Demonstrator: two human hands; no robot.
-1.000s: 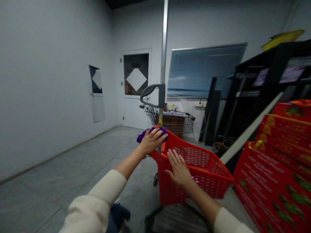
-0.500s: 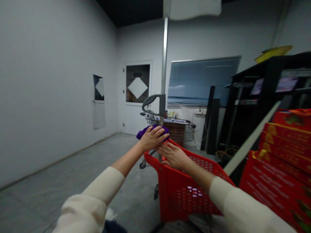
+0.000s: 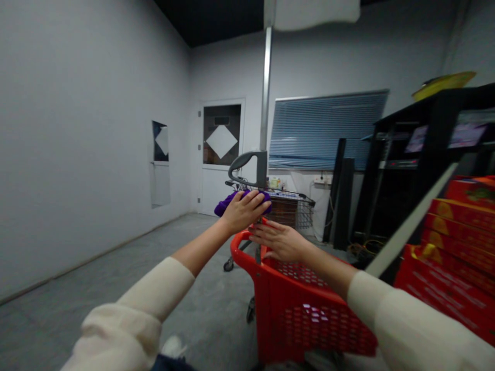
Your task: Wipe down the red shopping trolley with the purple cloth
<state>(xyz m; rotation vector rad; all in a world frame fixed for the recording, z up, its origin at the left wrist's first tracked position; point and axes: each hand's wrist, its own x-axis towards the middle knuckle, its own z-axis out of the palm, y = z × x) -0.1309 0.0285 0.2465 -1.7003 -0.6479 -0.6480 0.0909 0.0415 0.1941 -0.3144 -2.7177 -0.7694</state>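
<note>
My left hand (image 3: 243,212) is closed over a purple cloth (image 3: 223,206) and presses it at the metal pole (image 3: 265,93), just below a grey plastic handle piece (image 3: 260,170). Fingers stretched out flat, my right hand (image 3: 284,243) holds nothing and is by the corner of the red plastic shopping cart (image 3: 273,304). Its fingertips are a little below the left hand, close to the cart's rim; whether they touch it I cannot tell. The hand hides part of that rim.
Behind the pole stands a wire cart (image 3: 303,216) with items on it. Stacked red boxes (image 3: 456,247) and a black rack (image 3: 436,123) take up the right side. A white door (image 3: 220,188) and a blue window blind (image 3: 325,134) are on the back wall.
The left hand and purple cloth have shifted slightly up, toward the grey handle piece. My right hand has come a bit away from the left, to the right. The view has turned slightly.
</note>
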